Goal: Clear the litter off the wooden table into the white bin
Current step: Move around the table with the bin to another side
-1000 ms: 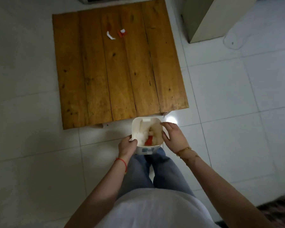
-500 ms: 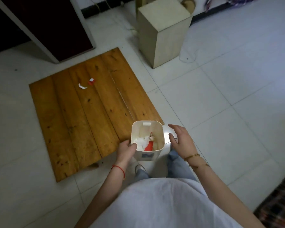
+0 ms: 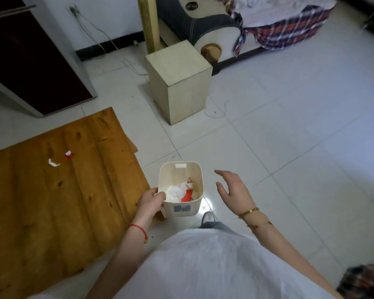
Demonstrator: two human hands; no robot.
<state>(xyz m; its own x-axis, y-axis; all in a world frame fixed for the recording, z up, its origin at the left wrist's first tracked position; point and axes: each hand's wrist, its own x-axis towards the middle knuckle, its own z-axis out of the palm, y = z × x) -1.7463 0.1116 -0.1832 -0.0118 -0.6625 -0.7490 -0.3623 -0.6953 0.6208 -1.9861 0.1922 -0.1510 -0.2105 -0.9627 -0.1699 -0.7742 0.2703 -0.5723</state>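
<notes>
My left hand has its fingers curled over the rim of the white bin, a smooth plastic tub with rounded corners, crumpled white and red litter inside. My right hand hangs beside it, fingers spread, touching nothing. Two scraps sit on the plank wooden table: a white scrap and a red scrap. A cream box stands ahead on the tiles.
</notes>
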